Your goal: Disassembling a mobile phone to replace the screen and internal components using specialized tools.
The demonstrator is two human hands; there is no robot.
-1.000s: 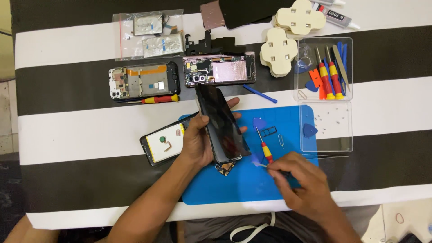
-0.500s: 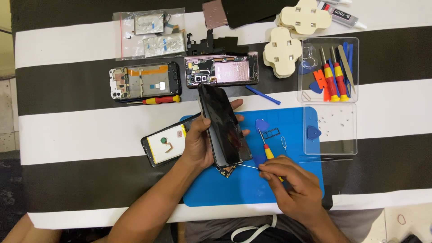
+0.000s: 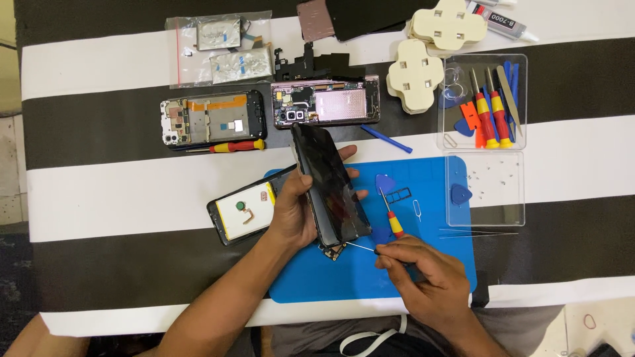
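Black phone (image 3: 331,188) held tilted over blue mat (image 3: 430,264), gripped along its edge by left hand (image 3: 297,211). Right hand (image 3: 423,274) pinches thin metal tool (image 3: 360,246), tip touching phone's lower corner. Red-yellow screwdriver (image 3: 391,215) lies on mat just beside phone. Open phone case (image 3: 245,213) under left hand. Two gutted phone frames (image 3: 211,119) farther up striped desk (image 3: 99,192); clear tool tray (image 3: 483,99) at right.
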